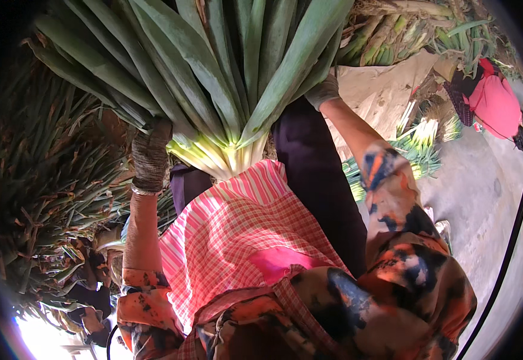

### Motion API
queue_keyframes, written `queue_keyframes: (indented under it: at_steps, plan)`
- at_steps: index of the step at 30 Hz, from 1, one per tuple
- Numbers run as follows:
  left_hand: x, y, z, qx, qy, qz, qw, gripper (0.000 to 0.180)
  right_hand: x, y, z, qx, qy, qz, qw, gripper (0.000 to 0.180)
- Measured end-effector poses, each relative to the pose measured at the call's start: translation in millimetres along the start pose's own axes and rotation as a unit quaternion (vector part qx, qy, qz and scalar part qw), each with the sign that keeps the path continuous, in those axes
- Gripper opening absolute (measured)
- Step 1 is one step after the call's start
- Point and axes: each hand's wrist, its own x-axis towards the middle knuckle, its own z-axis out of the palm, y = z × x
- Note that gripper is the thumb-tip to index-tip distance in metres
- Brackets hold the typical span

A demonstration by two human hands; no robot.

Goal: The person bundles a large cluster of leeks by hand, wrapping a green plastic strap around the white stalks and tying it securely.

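Smooth grey floor (483,240); gloved hands (151,153) (323,92) flank fanned, waxy green stalks (195,57); gripping or spread, cannot tell.

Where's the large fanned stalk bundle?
Head view, upper centre: the stalk bundle lies between the gloved left hand and right hand, its pale ends at the pink apron.

You have two hands in view, the left (151,153) and the right (322,92), with one glove on each. There is one bunch of long green-leaved stalks (225,78) between them; its stalks overlap too much for you to count. Around you are one heap of leafy stalks (51,162) at your left, one pile (393,33) at upper right, and more stalks on the floor (420,144), their number unclear. You wear one apron (243,222). You have one other person (496,102) at far right.
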Motion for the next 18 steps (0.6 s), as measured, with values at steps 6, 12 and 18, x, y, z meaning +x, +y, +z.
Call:
queue_keyframes:
  at_steps: [6,12,18]
  plan:
    - [-10.4,35.4,-2.9,-0.031,0.089,0.007,0.996,0.024,-76.5,-49.8,-102.1,0.590,-0.226,0.227,0.741,0.017]
    - [-20.3,29.0,-10.3,0.014,0.103,0.106,0.989,0.021,-122.2,-124.1,-116.6,0.582,-0.169,0.001,0.796,0.021]
    - [-12.3,103.1,13.5,0.025,0.036,-0.045,0.998,0.021,-50.5,-210.8,-33.1,0.290,-0.034,-0.238,0.926,0.011]
